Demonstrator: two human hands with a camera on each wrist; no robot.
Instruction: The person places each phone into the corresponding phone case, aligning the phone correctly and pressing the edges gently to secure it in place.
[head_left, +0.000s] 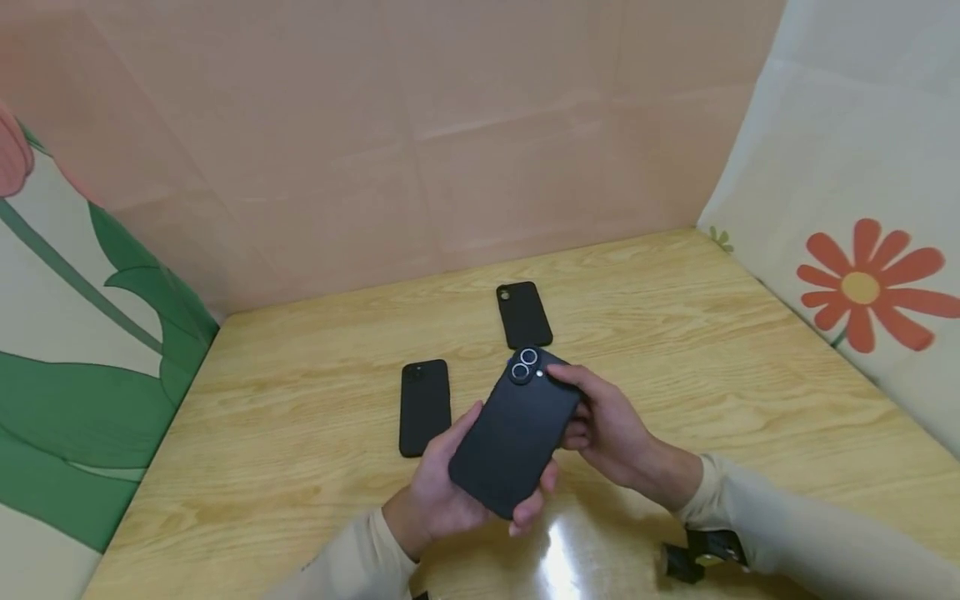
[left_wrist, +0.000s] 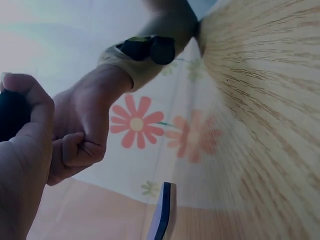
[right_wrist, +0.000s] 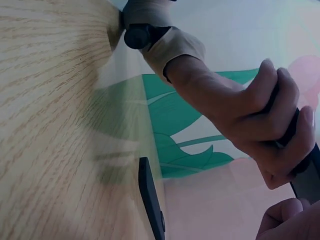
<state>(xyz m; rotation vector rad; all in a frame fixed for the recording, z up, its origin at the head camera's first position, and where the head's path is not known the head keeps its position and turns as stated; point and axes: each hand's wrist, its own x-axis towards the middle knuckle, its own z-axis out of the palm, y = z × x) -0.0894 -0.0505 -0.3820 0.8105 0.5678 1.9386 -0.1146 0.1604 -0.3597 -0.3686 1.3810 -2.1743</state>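
Observation:
A black phone [head_left: 513, 442] is held up in both hands, its back with two ringed camera lenses and a small white flash turned toward the head camera. My left hand [head_left: 448, 492] grips its lower half, thumb along the left edge and fingers curled round the other side. With thumb and curled fingers, my right hand [head_left: 611, 425] pinches the top right corner beside the lenses. In the right wrist view the left hand's fingers [right_wrist: 267, 115] wrap the dark phone edge. The phone's front is hidden.
A black phone case [head_left: 525, 315] with a camera cutout lies farther back on the wooden table [head_left: 315, 375]. Another flat black phone or case [head_left: 425, 408] lies left of the hands. A pink backdrop and floral side panels [head_left: 855, 192] border the table.

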